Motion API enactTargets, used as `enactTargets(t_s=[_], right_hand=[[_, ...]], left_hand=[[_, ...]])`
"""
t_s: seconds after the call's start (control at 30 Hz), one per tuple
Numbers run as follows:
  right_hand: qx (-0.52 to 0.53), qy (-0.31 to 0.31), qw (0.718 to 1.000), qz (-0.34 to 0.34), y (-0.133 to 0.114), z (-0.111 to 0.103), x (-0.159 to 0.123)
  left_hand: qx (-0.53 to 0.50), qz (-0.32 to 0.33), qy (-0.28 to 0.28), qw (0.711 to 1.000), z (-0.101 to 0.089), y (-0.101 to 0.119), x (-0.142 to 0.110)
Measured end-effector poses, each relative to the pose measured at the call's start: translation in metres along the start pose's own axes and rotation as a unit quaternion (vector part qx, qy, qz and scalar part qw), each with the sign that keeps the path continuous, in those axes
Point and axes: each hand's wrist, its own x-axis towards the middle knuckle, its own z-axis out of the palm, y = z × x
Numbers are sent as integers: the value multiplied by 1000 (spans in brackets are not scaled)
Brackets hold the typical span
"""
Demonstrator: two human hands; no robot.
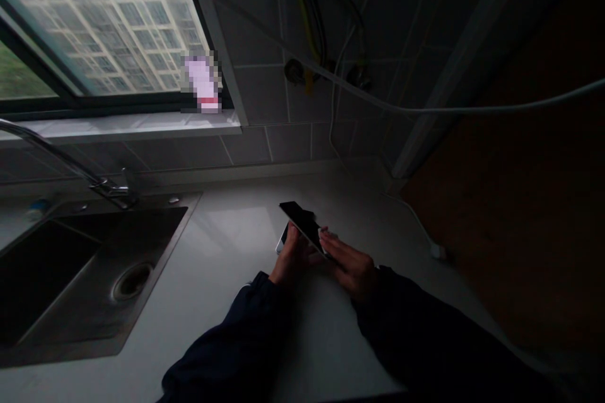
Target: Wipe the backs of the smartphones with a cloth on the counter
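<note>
A flat dark slab that looks like a smartphone (299, 214) is held tilted above the white countertop. My left hand (289, 255) grips its near left edge, the thumb along the side. On its dark face lie the fingers of my right hand (347, 258), closed on a small whitish piece (326, 233), perhaps tissue or cloth; its kind is not clear. Under the slab, by my left thumb, shows part of a second flat dark object with a pale edge (282, 240). My hands hide the rest of it.
To the left, a metal sink (155, 283) with a tap (111, 189) is set into the countertop (227, 239). Behind are a window sill (142, 126) and a tiled wall. A white cable (425, 111) hangs across the view; a white plug (438, 252) lies at the right edge.
</note>
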Motion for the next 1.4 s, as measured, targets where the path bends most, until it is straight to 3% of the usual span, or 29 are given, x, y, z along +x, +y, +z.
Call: enactTargets(t_s=[0.1,0.2,0.27,0.37,0.43,0.5,0.67,0.83,1.0,1.17,1.3,1.4], right_hand=[[23,19,998,57,-2,-6,4],[45,46,979,194,-1,-10,7],[104,88,943,303,5,-10,9],[252,154,859,418,19,-8,12],[317,173,818,447,26,-7,14],[349,170,796,464,28,-6,16],[434,114,726,521,22,-7,17],[491,53,674,550,20,-9,15],[517,15,654,552,24,-12,17],[521,-32,644,559,24,-13,18],[499,-47,656,565,28,-15,17],[462,-20,681,568,39,-16,17]], left_hand=[[41,31,11,999,2,2,-1],[68,34,20,997,2,2,0],[77,34,27,996,1,1,1],[69,31,24,997,-1,-1,2],[65,27,15,997,-1,-2,2],[67,27,17,997,-1,-4,2],[134,48,35,989,0,-6,-2],[172,25,-17,985,5,-2,-9],[201,68,-63,975,0,1,-6],[179,119,-33,976,-1,1,-2],[141,124,5,982,4,0,-3],[93,113,13,989,6,0,-3]])
